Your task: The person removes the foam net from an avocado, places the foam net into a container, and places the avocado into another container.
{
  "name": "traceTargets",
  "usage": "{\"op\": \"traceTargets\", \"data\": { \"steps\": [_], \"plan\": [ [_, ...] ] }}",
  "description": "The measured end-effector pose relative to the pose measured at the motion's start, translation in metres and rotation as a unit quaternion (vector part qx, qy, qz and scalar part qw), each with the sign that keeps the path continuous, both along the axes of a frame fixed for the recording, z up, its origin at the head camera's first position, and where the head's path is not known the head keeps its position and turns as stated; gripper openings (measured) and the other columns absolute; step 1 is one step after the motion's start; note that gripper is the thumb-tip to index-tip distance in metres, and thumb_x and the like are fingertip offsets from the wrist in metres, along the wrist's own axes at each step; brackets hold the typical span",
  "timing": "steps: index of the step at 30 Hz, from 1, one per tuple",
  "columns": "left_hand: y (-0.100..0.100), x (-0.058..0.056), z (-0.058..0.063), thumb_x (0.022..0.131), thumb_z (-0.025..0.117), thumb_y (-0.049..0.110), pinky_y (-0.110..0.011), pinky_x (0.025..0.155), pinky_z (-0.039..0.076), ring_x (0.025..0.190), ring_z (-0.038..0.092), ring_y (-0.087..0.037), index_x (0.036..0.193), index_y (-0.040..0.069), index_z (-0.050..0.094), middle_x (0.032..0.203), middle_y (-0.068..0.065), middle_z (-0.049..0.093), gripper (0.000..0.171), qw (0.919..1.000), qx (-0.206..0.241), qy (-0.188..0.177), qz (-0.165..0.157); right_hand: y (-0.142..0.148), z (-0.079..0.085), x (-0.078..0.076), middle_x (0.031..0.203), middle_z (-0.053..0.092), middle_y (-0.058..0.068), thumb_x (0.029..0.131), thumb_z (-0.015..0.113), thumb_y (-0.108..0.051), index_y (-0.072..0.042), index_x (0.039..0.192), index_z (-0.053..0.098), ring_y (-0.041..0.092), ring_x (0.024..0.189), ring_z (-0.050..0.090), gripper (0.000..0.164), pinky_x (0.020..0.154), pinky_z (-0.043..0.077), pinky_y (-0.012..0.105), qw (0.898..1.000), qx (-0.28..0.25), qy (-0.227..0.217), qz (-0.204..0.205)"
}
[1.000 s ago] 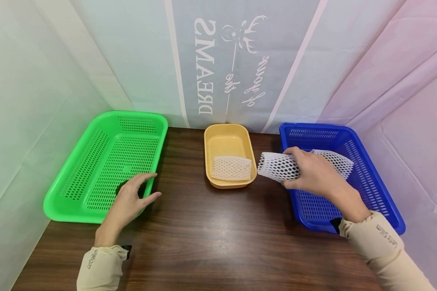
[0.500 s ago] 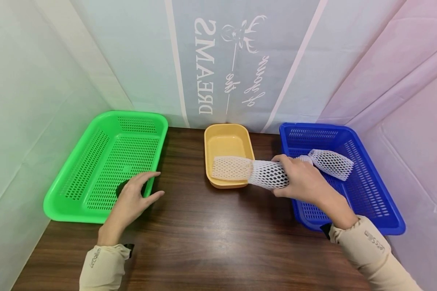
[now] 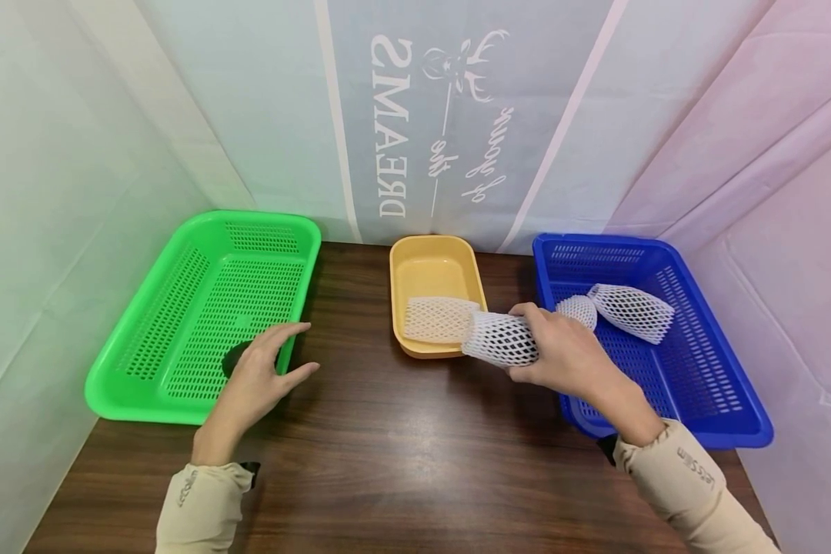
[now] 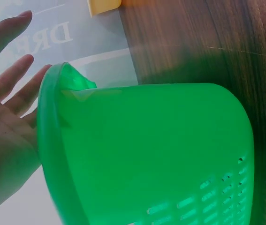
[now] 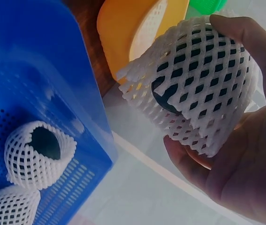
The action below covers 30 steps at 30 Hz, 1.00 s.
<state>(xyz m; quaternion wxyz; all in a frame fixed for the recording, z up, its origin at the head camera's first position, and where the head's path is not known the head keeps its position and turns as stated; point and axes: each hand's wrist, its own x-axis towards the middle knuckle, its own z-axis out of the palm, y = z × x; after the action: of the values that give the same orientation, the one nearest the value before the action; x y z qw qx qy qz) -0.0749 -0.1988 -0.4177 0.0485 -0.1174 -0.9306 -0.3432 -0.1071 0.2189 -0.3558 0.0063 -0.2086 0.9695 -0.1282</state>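
Note:
My right hand (image 3: 561,354) grips a dark rounded object in a white foam net sleeve (image 3: 502,338), held between the yellow tray (image 3: 425,352) and the blue basket (image 3: 767,431). In the right wrist view, thumb and fingers close round the sleeve (image 5: 203,79); the dark surface shows through its mesh, its kind unclear. My left hand (image 3: 252,385) hovers by the green basket's (image 3: 308,281) right rim, thumb and fingers apart, holding nothing. Behind it, partly hidden, lies a dark object (image 3: 231,358). A flat foam net sleeve (image 3: 439,320) lies in the yellow tray.
Inside the blue basket lie two more net-wrapped objects, a rounded one (image 3: 578,309) and a longer one (image 3: 633,313). All three containers stand on a brown wooden table (image 3: 388,462). A printed cloth (image 3: 429,115) hangs behind them.
My right hand has carried the wrapped object left and slightly down from the blue basket's edge, uncovering the rounded wrapped one. The left hand has shifted slightly right.

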Motion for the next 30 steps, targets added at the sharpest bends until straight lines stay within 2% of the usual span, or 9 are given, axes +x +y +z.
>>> {"op": "traceTargets", "data": {
  "steps": [15, 30],
  "plan": [
    [0.011, -0.002, 0.005, 0.085, 0.079, 0.017, -0.062, 0.107, 0.040, 0.137, 0.043, -0.040, 0.143, 0.008, 0.050, 0.144, -0.018, 0.050, 0.065, 0.9996, 0.002, -0.023, -0.015, -0.016, -0.013, 0.012, 0.105, 0.069, 0.014, 0.066, 0.086, -0.030, -0.007, 0.126, 0.053, 0.025, 0.085, 0.066, 0.073, 0.071, 0.054, 0.044, 1.000, -0.015, -0.025, 0.001],
    [0.019, -0.003, 0.002, 0.083, 0.081, 0.017, -0.056, 0.107, 0.044, 0.132, 0.050, -0.035, 0.140, 0.007, 0.053, 0.140, -0.016, 0.054, 0.064, 0.9993, 0.015, 0.003, -0.033, -0.031, -0.045, 0.020, 0.106, 0.069, 0.014, 0.063, 0.089, -0.032, -0.008, 0.128, 0.053, 0.024, 0.089, 0.066, 0.078, 0.074, 0.055, 0.043, 0.998, -0.019, -0.063, 0.009]
  ]
}}
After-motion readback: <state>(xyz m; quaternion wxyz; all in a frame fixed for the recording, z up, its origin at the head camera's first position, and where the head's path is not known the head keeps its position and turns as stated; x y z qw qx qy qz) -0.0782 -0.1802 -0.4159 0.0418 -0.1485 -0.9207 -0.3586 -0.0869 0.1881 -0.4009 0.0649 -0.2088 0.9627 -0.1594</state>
